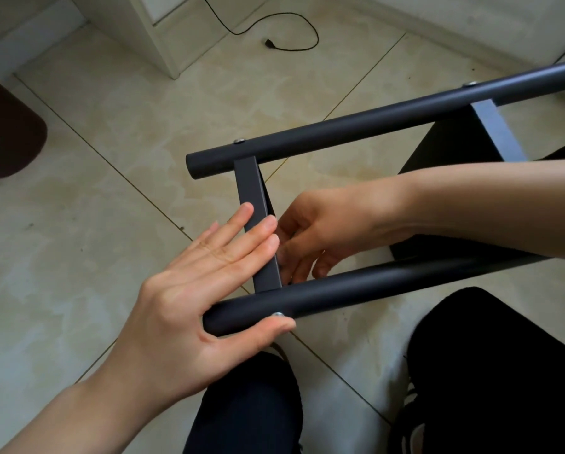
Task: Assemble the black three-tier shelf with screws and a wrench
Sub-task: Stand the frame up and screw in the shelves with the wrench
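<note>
The black shelf lies on its side over the tiled floor. Its far tube (356, 126) and near tube (356, 291) run left to right, joined by an end panel (251, 185) and a second panel (494, 126). Silver screws sit in the far tube (239, 141) and in the near tube (277, 314). My left hand (189, 290) presses straight fingers on the end panel's edge, thumb lying along the near tube with its tip by the screw. My right hand (327, 231) reaches between the tubes, fingers bent against the panel's inner side; what they hold is hidden. No wrench shows.
My knees in black trousers (251, 404) are just under the near tube. A black cable with a plug (294, 31) lies on the floor at the back, beside a white cabinet (150, 37). A brown rounded object (9, 136) sits at the left edge.
</note>
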A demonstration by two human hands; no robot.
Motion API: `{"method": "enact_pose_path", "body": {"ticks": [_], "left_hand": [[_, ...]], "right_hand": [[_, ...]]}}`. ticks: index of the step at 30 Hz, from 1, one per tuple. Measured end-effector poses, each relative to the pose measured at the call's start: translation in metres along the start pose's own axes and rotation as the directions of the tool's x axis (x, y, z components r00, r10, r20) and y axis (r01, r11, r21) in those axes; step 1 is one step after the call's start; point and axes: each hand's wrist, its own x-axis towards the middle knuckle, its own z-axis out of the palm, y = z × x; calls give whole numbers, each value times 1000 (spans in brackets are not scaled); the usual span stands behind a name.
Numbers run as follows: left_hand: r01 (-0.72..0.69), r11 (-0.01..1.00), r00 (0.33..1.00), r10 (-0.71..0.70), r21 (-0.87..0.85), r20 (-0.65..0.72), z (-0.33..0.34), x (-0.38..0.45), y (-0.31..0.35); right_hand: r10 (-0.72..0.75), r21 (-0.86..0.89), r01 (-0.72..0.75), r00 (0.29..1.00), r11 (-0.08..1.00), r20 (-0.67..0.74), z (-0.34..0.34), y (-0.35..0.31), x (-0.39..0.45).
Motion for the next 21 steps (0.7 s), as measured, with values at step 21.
{"method": "enact_pose_path", "body": {"ticks": [21], "left_hand": [[-29,1000,1000,29,13,-10,-1,2,2]], "right_hand": [[84,296,-174,953,939,291,-6,4,3]]}}
